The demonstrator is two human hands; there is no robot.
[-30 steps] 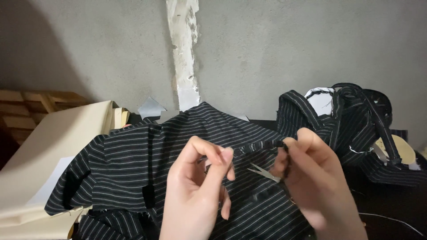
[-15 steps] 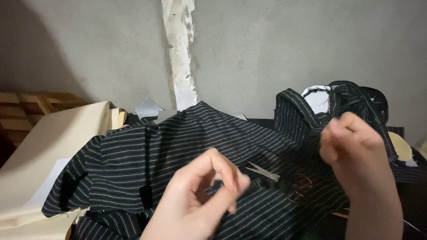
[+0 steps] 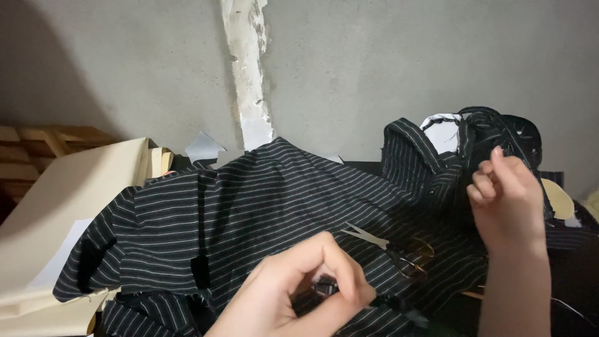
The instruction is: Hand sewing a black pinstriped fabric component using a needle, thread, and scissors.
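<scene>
A black garment with thin white stripes lies spread across the work surface. My left hand is low in the middle and pinches a small dark part of this garment between thumb and fingers. My right hand is raised at the right, well apart from the left, with its fingertips pressed together. Whatever it may hold is too small to see. A pair of scissors lies on the fabric between the two hands.
A heap of more striped dark fabric sits at the back right against a grey wall. Cream paper pattern sheets are stacked at the left, with wooden slats behind them.
My hands were close together over the fabric. The right hand has since drawn away up and to the right, while the left has sunk lower, still pinching the garment.
</scene>
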